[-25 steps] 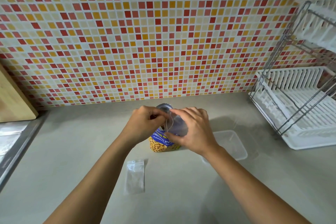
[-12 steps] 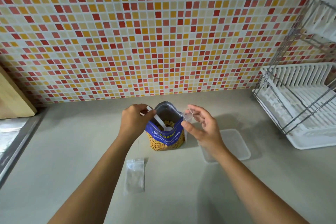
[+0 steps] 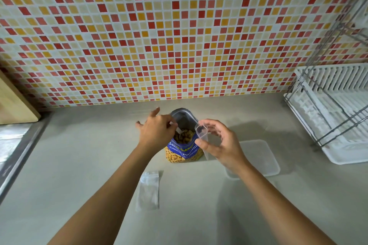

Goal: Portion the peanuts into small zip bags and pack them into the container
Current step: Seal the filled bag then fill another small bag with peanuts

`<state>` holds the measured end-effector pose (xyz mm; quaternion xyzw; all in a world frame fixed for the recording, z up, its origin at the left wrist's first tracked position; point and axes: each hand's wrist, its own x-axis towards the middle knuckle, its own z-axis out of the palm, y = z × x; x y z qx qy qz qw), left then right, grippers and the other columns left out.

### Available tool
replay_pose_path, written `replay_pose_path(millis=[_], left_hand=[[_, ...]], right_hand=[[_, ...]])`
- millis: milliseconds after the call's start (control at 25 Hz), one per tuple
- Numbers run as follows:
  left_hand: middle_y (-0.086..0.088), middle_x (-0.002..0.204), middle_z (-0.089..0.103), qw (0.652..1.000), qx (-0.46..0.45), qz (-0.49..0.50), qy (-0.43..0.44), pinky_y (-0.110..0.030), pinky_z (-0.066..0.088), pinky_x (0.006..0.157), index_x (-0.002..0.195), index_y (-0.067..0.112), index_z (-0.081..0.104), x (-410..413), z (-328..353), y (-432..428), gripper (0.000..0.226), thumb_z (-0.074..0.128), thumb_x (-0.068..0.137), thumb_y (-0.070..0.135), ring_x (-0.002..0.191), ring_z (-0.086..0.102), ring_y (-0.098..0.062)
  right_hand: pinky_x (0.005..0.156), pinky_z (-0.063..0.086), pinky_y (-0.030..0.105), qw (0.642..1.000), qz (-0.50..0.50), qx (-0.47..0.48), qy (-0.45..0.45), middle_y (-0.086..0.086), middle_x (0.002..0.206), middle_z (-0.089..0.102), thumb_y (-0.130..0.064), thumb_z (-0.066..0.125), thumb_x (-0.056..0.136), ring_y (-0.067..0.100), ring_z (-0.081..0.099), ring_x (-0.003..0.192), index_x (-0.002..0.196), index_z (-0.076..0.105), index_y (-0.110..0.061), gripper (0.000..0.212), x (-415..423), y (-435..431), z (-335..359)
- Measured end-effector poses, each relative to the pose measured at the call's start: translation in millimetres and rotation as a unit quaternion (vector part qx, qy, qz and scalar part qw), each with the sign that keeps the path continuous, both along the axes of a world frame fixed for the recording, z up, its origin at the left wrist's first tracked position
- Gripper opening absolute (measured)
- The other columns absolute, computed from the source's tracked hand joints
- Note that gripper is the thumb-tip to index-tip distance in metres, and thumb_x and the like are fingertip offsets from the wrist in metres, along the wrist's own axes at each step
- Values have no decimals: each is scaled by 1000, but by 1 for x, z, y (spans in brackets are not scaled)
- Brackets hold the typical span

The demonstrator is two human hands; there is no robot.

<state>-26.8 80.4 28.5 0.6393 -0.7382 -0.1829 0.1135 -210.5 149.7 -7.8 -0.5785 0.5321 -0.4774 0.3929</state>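
Clear zip bag (image 3: 201,135), mouth now spread, is pinched by the right hand (image 3: 223,145) beside the peanut bag (image 3: 184,152). Left hand (image 3: 155,133) grips the spoon (image 3: 178,130), now dug into the peanuts (image 3: 184,138). I log the container (image 3: 258,157) empty; scoop 1 pending.

A home kitchen: mosaic-tiled backsplash (image 3: 179,36), dish rack (image 3: 328,109), countertop (image 3: 79,165).

dish rack (image 3: 336,117) right | wooden board (image 3: 14,105) left | mosaic tile wall (image 3: 159,36)
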Motion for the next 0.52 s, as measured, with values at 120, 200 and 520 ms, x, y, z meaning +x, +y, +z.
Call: replay_pose_path(millis=[120, 200, 520], left_hand=[[-4, 140, 50, 996, 25, 64, 61, -61, 23, 104, 92, 28, 69, -8, 1, -2, 19, 50, 90, 25, 142, 23, -16], [-6, 138, 50, 993, 23, 83, 82, -61, 27, 102, 88, 28, 67, -8, -1, -3, 19, 49, 90, 23, 136, 33, -22], [-1, 105, 66, 994, 0, 72, 77, -52, 33, 95, 108, 23, 62, -4, 2, 2, 24, 41, 97, 21, 114, 44, -23]], right_hand=[[92, 47, 23, 1000, 6, 2, 14, -13, 115, 65, -49, 74, 65, 5, 60, 106, 112, 59, -32, 53, -2, -2, 0], [91, 48, 23, 1000, 7, 7, 19, -14, 115, 65, -51, 74, 64, 5, 60, 107, 111, 58, -37, 51, -4, -3, 1], [92, 49, 28, 1000, 2, 12, 28, -14, 116, 65, -52, 73, 63, 5, 60, 106, 116, 59, -30, 59, -5, 0, 4]])
